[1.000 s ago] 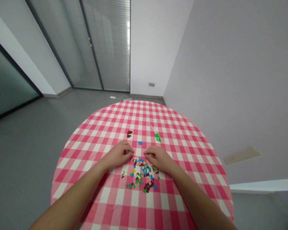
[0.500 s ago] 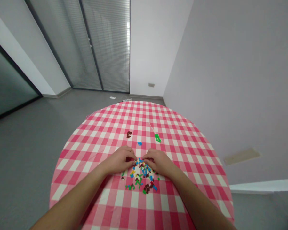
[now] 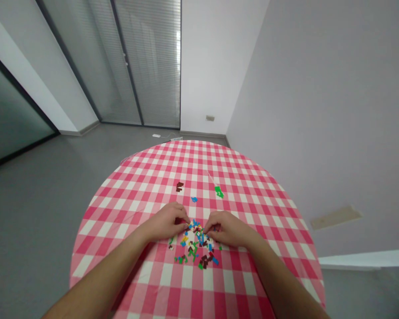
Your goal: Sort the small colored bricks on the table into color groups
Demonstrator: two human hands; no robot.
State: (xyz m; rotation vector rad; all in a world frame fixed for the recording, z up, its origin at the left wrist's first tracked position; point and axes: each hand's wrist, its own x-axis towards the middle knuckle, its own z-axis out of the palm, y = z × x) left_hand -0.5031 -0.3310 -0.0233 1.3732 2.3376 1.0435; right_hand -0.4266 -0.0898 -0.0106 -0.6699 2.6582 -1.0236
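Toy bricks (image 3: pixel 196 246) lie in a loose heap on the near part of the round table, between both hands. Colours are mixed: blue, green, brown, yellow, white, red. Single pieces are too small for us to read their shapes. Left hand (image 3: pixel 166 223) sits at the heap's left edge, half closed, fingers (image 3: pixel 182 220) curled in with the tips down, touching or just beside the bricks. Right hand (image 3: pixel 228 229) sits at the heap's right edge, also half closed, fingers (image 3: pixel 211 228) curled down over the bricks. We can't tell if either hand is pinching a brick, since the fingers hide that spot. The hands are near each other, not touching, with bricks showing between them. Both bare forearms (image 3: pixel 96 270) come in from the bottom corners of the view. Farther up the pink-and-white gingham tablecloth (image 3: pixel 126 266), apart from the heap, we have a small brown brick group (image 3: pixel 180 186), a small blue brick group (image 3: pixel 194 199) and a green brick group (image 3: pixel 219 192), with a thin pale stick (image 3: pixel 211 178) lying just above the green. Past the table edge: grey floor (image 3: pixel 53 212), a white power strip (image 3: pixel 176 138) on the floor by the far wall, and a glass door with blinds (image 3: pixel 146 66).
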